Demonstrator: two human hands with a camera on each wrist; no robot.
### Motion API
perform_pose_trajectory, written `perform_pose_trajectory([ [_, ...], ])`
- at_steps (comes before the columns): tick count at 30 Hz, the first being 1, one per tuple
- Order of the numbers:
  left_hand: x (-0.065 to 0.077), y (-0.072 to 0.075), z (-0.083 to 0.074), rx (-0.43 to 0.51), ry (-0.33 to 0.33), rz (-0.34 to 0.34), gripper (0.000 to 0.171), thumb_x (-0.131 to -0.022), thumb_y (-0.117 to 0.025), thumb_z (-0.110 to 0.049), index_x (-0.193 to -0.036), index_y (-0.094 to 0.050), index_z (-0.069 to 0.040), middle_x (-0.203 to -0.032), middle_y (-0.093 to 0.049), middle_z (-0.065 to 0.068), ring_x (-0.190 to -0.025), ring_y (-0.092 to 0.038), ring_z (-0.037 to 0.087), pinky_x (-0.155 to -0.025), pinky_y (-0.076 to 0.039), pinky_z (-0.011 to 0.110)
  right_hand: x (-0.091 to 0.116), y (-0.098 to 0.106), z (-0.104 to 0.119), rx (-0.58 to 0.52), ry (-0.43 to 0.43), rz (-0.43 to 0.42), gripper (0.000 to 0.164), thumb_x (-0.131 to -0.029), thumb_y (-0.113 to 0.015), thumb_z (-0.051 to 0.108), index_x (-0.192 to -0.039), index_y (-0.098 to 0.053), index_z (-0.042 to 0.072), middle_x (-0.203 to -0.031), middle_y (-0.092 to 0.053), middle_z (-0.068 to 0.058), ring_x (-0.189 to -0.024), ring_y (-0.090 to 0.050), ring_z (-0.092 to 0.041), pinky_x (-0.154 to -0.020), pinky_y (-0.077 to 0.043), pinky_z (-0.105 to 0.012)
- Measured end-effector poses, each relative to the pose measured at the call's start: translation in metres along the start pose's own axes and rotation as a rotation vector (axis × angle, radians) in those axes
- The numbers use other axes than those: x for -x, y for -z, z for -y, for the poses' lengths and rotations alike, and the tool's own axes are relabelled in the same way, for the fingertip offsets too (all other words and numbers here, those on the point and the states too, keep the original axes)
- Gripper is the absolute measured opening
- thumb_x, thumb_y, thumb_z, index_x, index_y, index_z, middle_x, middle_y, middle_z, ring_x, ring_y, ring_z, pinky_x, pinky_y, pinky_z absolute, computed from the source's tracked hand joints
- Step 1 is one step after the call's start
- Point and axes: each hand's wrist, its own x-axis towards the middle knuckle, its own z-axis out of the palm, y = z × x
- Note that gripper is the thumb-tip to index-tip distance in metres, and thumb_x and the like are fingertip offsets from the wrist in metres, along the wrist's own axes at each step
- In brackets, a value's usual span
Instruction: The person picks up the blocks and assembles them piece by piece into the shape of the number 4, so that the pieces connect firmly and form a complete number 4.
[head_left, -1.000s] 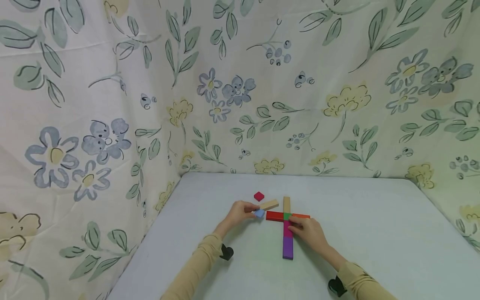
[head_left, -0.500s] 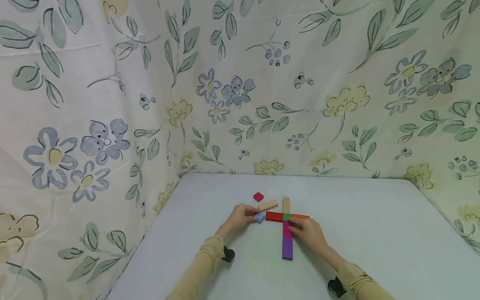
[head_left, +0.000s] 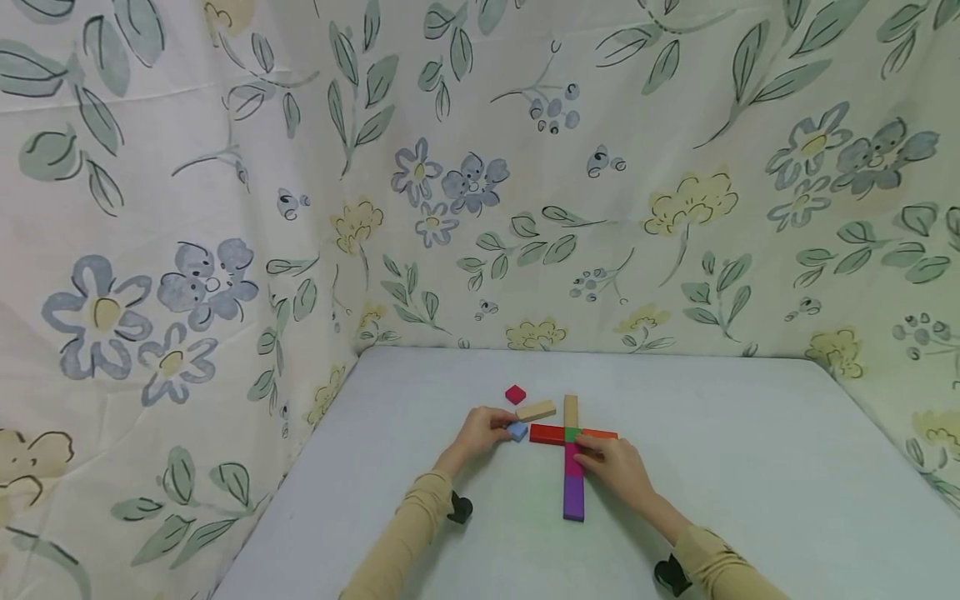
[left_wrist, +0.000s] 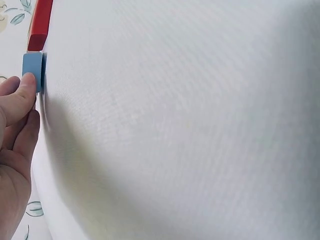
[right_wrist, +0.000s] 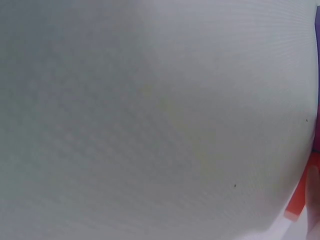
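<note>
My left hand (head_left: 483, 432) pinches a small blue block (head_left: 517, 431) between thumb and fingers, seen also in the left wrist view. It sits just left of a red block's (head_left: 547, 434) end, with a narrow gap between them. The red block, an orange block (head_left: 600, 433), a natural wood block (head_left: 572, 411), a magenta block (head_left: 573, 460) and a purple block (head_left: 573, 498) form a cross round a green block (head_left: 572, 435). My right hand (head_left: 618, 467) rests on the cross, its fingertips touching near the green and magenta blocks. In the right wrist view only a blurred finger shows, beside the orange block.
A loose natural wood block (head_left: 536, 411) lies slanted just behind the blue one. Farther back is a small red block (head_left: 515, 394). Everything lies on a white table (head_left: 712, 433), with a floral curtain (head_left: 480, 208) behind and at the sides.
The blue block in my left hand has come slightly toward me and then shifted back a little, turning as it moved. My right hand stays in place on the cross.
</note>
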Motion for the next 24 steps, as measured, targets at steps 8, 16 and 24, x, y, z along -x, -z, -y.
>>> perform_pose_trajectory([
  [8, -0.0021, -0.0025, -0.0012, -0.009, -0.005, -0.022, 0.028, -0.083, -0.068, 0.001, -0.11, -0.07, -0.003, -0.111, -0.07, 0.013, -0.102, -0.065, 0.023, -0.088, -0.053, 0.032, 0.0001, 0.0004, 0.0012, -0.001, -0.005, 0.002, 0.032, -0.075, -0.078, 0.015, -0.105, -0.073, 0.006, -0.097, -0.074, -0.012, -0.061, -0.043, -0.005, -0.053, -0.033, -0.017],
  [16, -0.004, -0.0054, -0.0022, 0.0, 0.012, -0.027, 0.029, -0.084, -0.067, 0.0, -0.112, -0.07, -0.004, -0.112, -0.069, 0.011, -0.102, -0.065, 0.021, -0.089, -0.053, 0.032, -0.0006, 0.0002, 0.0015, 0.009, -0.004, 0.006, 0.031, -0.076, -0.078, 0.016, -0.105, -0.073, 0.006, -0.098, -0.074, -0.011, -0.062, -0.045, -0.004, -0.055, -0.035, -0.017],
  [24, -0.0047, -0.006, -0.0024, -0.017, -0.016, -0.037, 0.028, -0.083, -0.068, 0.001, -0.11, -0.07, -0.003, -0.11, -0.07, 0.012, -0.1, -0.065, 0.023, -0.088, -0.053, 0.031, -0.0004, 0.0011, 0.0019, 0.008, 0.006, 0.0, 0.031, -0.076, -0.078, 0.016, -0.105, -0.073, 0.005, -0.097, -0.074, -0.012, -0.061, -0.046, -0.004, -0.055, -0.037, -0.016],
])
